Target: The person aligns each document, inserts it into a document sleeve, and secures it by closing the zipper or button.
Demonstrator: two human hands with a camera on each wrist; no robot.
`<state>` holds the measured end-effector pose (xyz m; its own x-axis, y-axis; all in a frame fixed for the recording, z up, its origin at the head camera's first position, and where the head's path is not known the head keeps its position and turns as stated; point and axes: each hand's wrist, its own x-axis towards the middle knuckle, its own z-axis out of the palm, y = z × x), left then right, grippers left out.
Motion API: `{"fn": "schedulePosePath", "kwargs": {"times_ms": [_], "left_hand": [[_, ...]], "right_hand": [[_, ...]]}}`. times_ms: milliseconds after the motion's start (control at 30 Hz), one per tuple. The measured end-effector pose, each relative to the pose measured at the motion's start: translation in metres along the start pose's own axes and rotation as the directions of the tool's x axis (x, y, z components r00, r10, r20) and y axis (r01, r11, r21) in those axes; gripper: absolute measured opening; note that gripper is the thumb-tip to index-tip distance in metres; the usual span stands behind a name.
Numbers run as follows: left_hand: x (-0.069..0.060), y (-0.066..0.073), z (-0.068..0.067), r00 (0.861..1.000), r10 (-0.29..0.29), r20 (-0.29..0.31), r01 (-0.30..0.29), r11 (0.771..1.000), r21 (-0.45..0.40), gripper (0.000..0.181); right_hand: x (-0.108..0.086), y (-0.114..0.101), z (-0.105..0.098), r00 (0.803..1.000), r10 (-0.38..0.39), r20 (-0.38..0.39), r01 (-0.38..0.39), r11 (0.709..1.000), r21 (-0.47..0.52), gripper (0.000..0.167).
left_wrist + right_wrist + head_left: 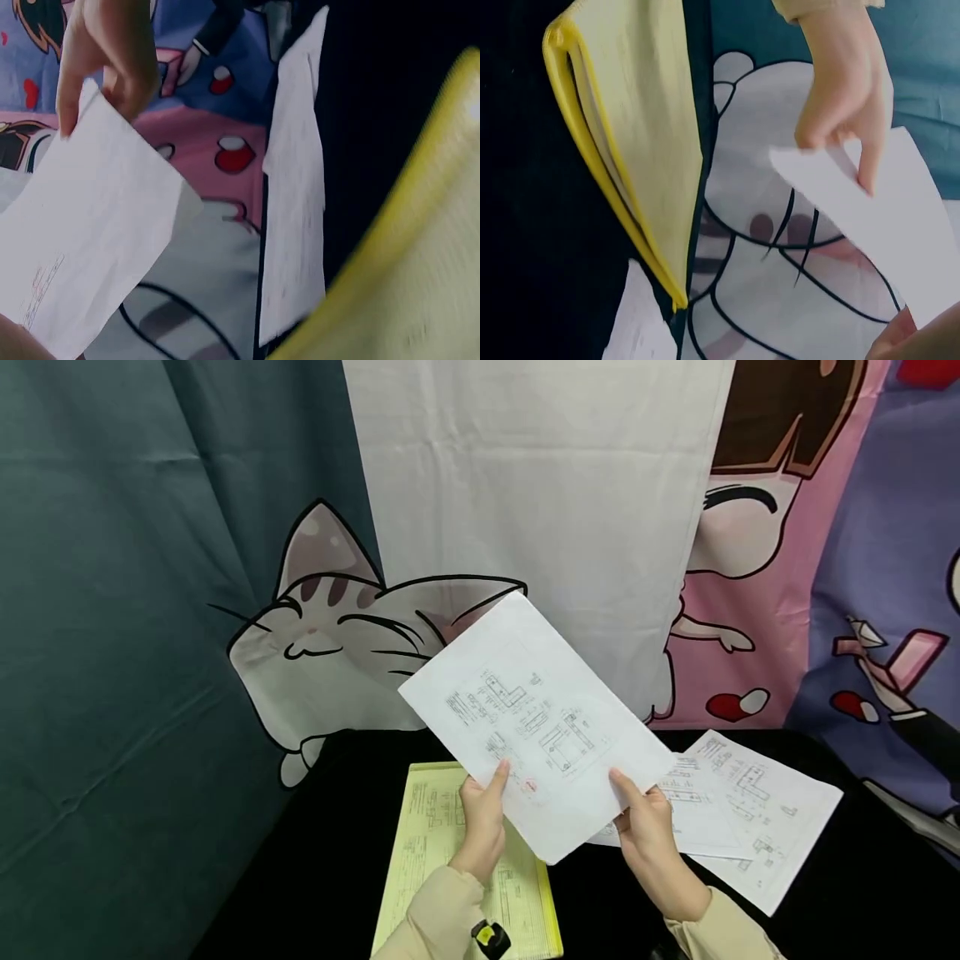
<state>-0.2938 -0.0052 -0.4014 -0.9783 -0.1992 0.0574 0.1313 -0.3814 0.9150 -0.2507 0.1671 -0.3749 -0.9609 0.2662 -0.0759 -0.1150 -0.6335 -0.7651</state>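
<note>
My left hand [483, 827] pinches the lower left edge of a white paper sheet [540, 718], thumb on the printed face. At its lower right edge, my right hand [651, 839] grips the same sheet the same way. The sheet is tilted in the air and carries printed technical drawings and a small red mark. Below it lies a yellow transparent document folder [408, 860] with printed drawings showing through; the sheet and left arm cover part of it. The right wrist view shows the folder's thick yellow edge [600, 150] and the left hand [847, 90] on the paper.
Overlapping drawing sheets [780, 810] lie on the black tabletop [300, 877] to the right, partly behind my right hand. A printed cartoon curtain [540, 485] hangs behind the table. A black band with a yellow-green centre [491, 937] is on the left sleeve.
</note>
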Motion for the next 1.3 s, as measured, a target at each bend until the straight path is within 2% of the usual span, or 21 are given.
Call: {"fn": "schedulePosePath", "kwargs": {"times_ms": [67, 133, 200, 233, 300, 400, 533, 600, 700, 767, 833, 967, 1033, 1100, 1133, 1167, 1200, 1233, 1300], "left_hand": [[0.003, 0.003, -0.008, 1.000, 0.011, 0.024, -0.012, 0.998, 0.057, 0.031], [0.007, 0.005, -0.019, 0.998, 0.019, 0.065, -0.027, 0.992, 0.121, 0.030], [0.010, 0.008, -0.029, 0.994, 0.020, 0.104, -0.040, 0.982, 0.186, 0.031], [0.011, 0.009, -0.035, 0.991, 0.024, 0.129, -0.052, 0.974, 0.220, 0.032], [0.011, 0.011, -0.046, 0.985, 0.008, 0.173, -0.056, 0.960, 0.276, 0.032], [0.007, 0.011, -0.059, 0.968, -0.048, 0.245, -0.043, 0.934, 0.354, 0.034], [0.000, 0.009, -0.067, 0.935, -0.143, 0.324, -0.005, 0.909, 0.416, 0.036], [-0.003, 0.007, -0.066, 0.922, -0.168, 0.349, 0.003, 0.904, 0.427, 0.036], [-0.005, 0.003, -0.064, 0.909, -0.178, 0.377, 0.000, 0.905, 0.426, 0.036], [-0.004, 0.000, -0.062, 0.904, -0.181, 0.387, 0.000, 0.905, 0.425, 0.035], [-0.003, -0.003, -0.059, 0.904, -0.186, 0.386, 0.005, 0.905, 0.426, 0.034], [0.003, -0.012, -0.053, 0.918, -0.205, 0.338, 0.033, 0.892, 0.451, 0.034], [0.007, -0.019, -0.049, 0.917, -0.229, 0.326, 0.054, 0.882, 0.469, 0.036], [0.010, -0.026, -0.045, 0.898, -0.267, 0.349, 0.050, 0.851, 0.523, 0.037], [0.011, -0.030, -0.043, 0.883, -0.288, 0.372, 0.030, 0.824, 0.566, 0.035], [0.013, -0.033, -0.040, 0.862, -0.307, 0.403, -0.011, 0.784, 0.621, 0.032], [0.015, -0.036, -0.037, 0.839, -0.330, 0.432, -0.060, 0.734, 0.677, 0.028], [0.017, -0.039, -0.035, 0.818, -0.360, 0.448, -0.104, 0.673, 0.732, 0.027], [0.021, -0.043, -0.029, 0.793, -0.405, 0.455, -0.195, 0.539, 0.820, 0.034]], "right_hand": [[0.003, -0.005, -0.006, 0.999, 0.031, 0.016, -0.030, 0.999, -0.025, 0.015], [0.007, -0.011, -0.011, 0.997, 0.063, 0.039, -0.058, 0.991, -0.122, 0.013], [0.014, -0.017, -0.018, 0.991, 0.110, 0.075, -0.087, 0.962, -0.261, 0.010], [0.018, -0.020, -0.021, 0.985, 0.141, 0.102, -0.099, 0.934, -0.343, 0.009], [0.026, -0.023, -0.026, 0.972, 0.188, 0.139, -0.095, 0.862, -0.498, 0.007], [0.034, -0.023, -0.031, 0.961, 0.208, 0.182, -0.035, 0.743, -0.668, 0.008], [0.038, -0.016, -0.035, 0.958, 0.130, 0.254, 0.129, 0.598, -0.791, 0.027], [0.038, -0.013, -0.036, 0.951, 0.071, 0.302, 0.219, 0.533, -0.817, 0.027], [0.039, -0.011, -0.040, 0.937, -0.010, 0.350, 0.315, 0.461, -0.830, 0.024], [0.040, -0.012, -0.043, 0.936, -0.039, 0.349, 0.330, 0.436, -0.837, 0.022], [0.042, -0.013, -0.047, 0.944, -0.059, 0.324, 0.318, 0.421, -0.849, 0.022], [0.050, -0.021, -0.060, 0.959, -0.069, 0.275, 0.276, 0.434, -0.857, 0.024], [0.056, -0.027, -0.069, 0.966, -0.067, 0.248, 0.251, 0.445, -0.860, 0.027], [0.063, -0.034, -0.078, 0.973, -0.056, 0.224, 0.225, 0.447, -0.866, 0.031], [0.066, -0.038, -0.082, 0.976, -0.053, 0.209, 0.211, 0.445, -0.870, 0.033], [0.070, -0.041, -0.086, 0.979, -0.055, 0.194, 0.198, 0.435, -0.878, 0.035], [0.073, -0.045, -0.090, 0.982, -0.063, 0.180, 0.189, 0.426, -0.885, 0.036], [0.076, -0.048, -0.094, 0.982, -0.066, 0.176, 0.187, 0.415, -0.891, 0.038], [0.081, -0.052, -0.100, 0.984, -0.077, 0.161, 0.178, 0.387, -0.905, 0.039]]}}
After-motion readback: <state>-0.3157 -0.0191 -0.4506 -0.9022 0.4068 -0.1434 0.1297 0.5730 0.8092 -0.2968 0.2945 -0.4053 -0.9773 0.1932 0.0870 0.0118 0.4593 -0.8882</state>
